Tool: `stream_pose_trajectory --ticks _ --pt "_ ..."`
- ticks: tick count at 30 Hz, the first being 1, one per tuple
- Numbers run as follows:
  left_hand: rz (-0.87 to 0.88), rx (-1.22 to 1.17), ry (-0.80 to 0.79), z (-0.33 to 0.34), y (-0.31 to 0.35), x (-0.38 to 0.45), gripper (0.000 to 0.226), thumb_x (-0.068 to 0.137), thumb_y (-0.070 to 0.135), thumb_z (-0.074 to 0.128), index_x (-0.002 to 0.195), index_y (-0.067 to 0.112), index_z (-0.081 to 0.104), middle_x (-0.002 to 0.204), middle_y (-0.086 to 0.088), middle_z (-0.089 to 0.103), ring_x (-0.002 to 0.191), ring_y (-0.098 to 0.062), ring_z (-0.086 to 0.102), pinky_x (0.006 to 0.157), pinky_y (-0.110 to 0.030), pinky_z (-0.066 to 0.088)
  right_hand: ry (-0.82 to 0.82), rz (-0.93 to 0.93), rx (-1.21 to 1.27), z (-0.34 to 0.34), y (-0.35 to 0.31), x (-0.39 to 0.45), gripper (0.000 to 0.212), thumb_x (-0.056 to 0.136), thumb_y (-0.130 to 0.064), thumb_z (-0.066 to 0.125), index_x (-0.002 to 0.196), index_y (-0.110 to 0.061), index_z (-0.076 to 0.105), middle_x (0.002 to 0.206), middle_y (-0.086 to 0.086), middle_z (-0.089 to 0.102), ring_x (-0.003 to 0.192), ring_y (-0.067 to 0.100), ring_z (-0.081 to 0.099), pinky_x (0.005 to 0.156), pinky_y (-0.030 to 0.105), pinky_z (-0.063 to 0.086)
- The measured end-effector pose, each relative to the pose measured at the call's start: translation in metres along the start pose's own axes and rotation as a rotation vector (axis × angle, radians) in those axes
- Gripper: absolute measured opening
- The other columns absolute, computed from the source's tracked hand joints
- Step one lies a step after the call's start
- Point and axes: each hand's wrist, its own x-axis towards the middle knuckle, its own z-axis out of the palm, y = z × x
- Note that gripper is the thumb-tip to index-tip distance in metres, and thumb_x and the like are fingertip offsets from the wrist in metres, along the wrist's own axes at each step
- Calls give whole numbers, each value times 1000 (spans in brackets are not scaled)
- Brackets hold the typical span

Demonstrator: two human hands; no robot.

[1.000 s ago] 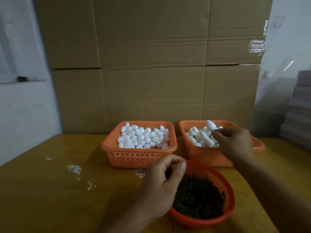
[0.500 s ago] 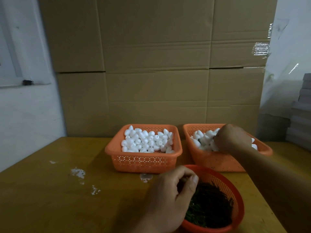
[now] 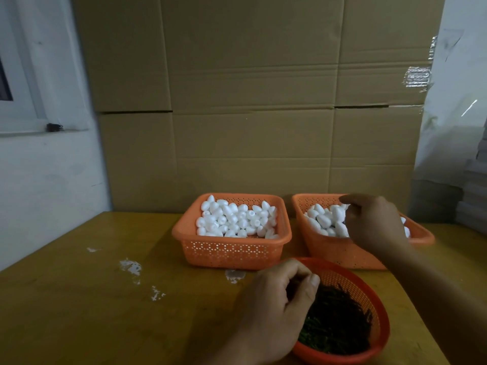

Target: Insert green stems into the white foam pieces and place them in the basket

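One foam piece has been dropped into the right basket (image 3: 342,248) by the now-loosened right hand (image 3: 374,222), while green stems (image 3: 337,322) are pinched by the left hand (image 3: 274,309).

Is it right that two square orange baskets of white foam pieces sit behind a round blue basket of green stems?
Not quite: the head view shows the round basket holding the green stems is orange-red, not blue. Two square orange baskets of white foam pieces do sit behind it.

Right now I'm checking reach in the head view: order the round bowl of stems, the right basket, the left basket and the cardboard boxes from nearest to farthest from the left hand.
1. Round bowl, under the left hand.
2. Left basket, just ahead.
3. Right basket, ahead-right; close to call with 2.
4. Cardboard boxes, behind.
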Motion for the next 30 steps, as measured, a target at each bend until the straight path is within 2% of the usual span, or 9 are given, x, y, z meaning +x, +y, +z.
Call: stream_pose_trajectory --ticks 3,6,9,12,16,18,22,27,30 --pt "13 -14 36 -1 1 1 28 95 54 47 87 31 60 72 17 58 71 -5 59 63 -30 51 12 -33 155 -17 -16 -27 35 93 -2 51 117 -15 72 100 4 76 58 -2 54 54 21 39" --pt "-3 -34 77 -6 0 6 22 99 42 51 83 29 59 67 16 55 62 -2 54 57 -18 40 -49 -24 291 -29 -28 -57 42 92 0 52 116 -27 71 86 -16 73 70 4 65 58 21 50" --pt "-35 -42 130 -17 -2 14 22 101 31 54 81 26 59 62 12 53 55 -2 48 51 -22 37 -158 -61 301 -27 -32 -82 41 91 -5 58 118 -34 69 80 -16 71 72 2 66 56 22 54" --pt "-78 4 176 -35 -10 31 23 101 25 55 79 23 60 61 10 55 53 -1 46 52 -26 40 -199 -93 259 -18 -30 -93 35 91 -15 64 118 -36 69 80 -16 69 65 -6 63 52 15 45" --pt "-233 105 164 -69 -27 71 20 98 20 55 81 26 64 69 9 67 59 -3 59 64 -33 52 -234 -105 207 -15 -30 -98 31 89 -23 67 116 -37 70 89 -22 71 80 -10 64 67 21 53" --pt "-308 180 148 -89 -38 97 19 96 19 55 81 27 64 74 8 70 63 -10 63 64 -34 53 -238 -99 194 -15 -32 -99 29 88 -24 67 115 -35 72 88 -23 71 83 -10 64 71 22 55" --pt "-451 388 27 -112 -62 141 17 95 14 57 84 21 68 87 -2 71 76 -21 66 77 -38 57 -259 -111 174 -16 -38 -103 28 86 -26 69 112 -35 73 83 -23 72 76 -5 66 73 25 56" --pt "-589 676 -238 -108 -96 167 16 91 0 54 91 1 70 85 -12 66 72 -25 61 64 -34 47 -295 -108 127 -16 -39 -106 29 86 -27 71 113 -37 73 83 -25 70 78 -4 66 75 25 56" --pt "-598 844 -368 -99 -106 173 14 91 7 61 99 1 72 95 -11 74 85 -24 73 79 -37 58 -320 -104 106 -15 -41 -108 29 86 -30 70 113 -40 72 86 -24 70 82 0 67 78 29 57"
